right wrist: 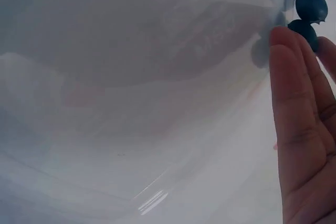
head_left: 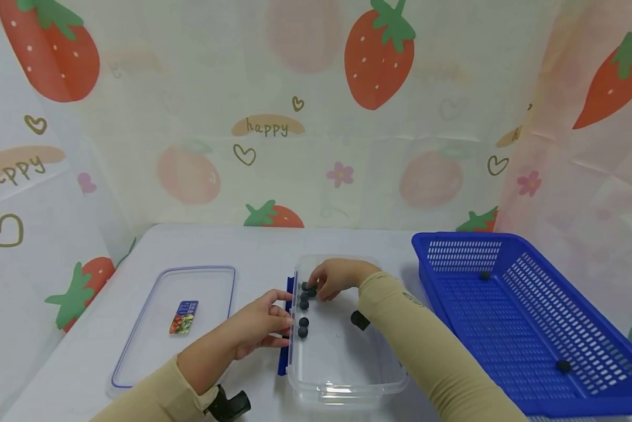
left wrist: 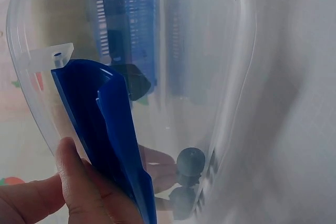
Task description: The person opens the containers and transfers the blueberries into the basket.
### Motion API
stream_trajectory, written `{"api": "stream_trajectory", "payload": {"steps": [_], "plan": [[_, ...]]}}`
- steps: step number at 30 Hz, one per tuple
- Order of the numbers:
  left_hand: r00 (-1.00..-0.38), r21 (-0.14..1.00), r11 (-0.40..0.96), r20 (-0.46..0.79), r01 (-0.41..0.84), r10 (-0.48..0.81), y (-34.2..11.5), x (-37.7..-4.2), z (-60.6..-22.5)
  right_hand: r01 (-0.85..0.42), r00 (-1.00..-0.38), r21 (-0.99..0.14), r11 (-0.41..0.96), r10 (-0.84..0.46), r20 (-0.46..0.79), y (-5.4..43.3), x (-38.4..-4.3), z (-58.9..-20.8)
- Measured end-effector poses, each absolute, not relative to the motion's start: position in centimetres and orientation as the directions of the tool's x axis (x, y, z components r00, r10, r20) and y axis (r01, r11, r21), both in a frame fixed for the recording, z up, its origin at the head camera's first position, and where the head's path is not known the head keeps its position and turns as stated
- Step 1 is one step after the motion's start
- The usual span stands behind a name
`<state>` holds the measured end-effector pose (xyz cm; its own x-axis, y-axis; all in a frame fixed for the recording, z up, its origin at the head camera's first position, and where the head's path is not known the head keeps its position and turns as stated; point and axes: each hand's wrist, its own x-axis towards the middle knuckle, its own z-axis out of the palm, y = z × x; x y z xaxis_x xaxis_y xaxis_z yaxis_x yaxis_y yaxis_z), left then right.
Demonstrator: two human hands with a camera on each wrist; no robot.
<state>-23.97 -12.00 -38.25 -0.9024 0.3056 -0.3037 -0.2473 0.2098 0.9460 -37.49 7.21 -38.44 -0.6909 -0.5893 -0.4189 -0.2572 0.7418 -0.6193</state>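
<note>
A clear plastic box (head_left: 347, 351) with a blue latch flap (left wrist: 118, 124) along its left side lies on the table. Dark blueberries (head_left: 303, 322) line the inside of its left wall. At that wall, my left hand (head_left: 258, 325) touches the flap and the box's side with spread, fairly straight fingers. Reaching into the box from the right, my right hand (head_left: 342, 278) pinches a blueberry (right wrist: 304, 31) between thumb and fingers at the far end of the line. More blueberries (right wrist: 312, 6) sit right beside it in the right wrist view.
A blue mesh basket (head_left: 453, 305) stands to the right, with one blueberry (head_left: 485, 275) at its back and another (head_left: 563, 366) nearer. On the left lies a clear lid (head_left: 152, 346) with a blue seal; a small colourful packet (head_left: 184, 317) rests on it. Printed cloth hangs behind.
</note>
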Motion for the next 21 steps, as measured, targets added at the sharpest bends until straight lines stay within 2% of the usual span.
{"api": "stream_trajectory", "payload": {"steps": [10, 21], "plan": [[-0.904, 0.951, 0.199, -0.291, -0.237, 0.314, -12.14, -24.13, -38.58, -0.194, -0.713, -0.615, 0.765, -0.54, -0.448, 7.37, -37.43, -38.49], [-0.904, 0.951, 0.192, -0.292, -0.241, 0.311, -12.03, -23.97, -38.43, -0.167, -0.7, -0.564, 0.808, -0.5, -0.509, 7.2, -36.95, -38.83]]}}
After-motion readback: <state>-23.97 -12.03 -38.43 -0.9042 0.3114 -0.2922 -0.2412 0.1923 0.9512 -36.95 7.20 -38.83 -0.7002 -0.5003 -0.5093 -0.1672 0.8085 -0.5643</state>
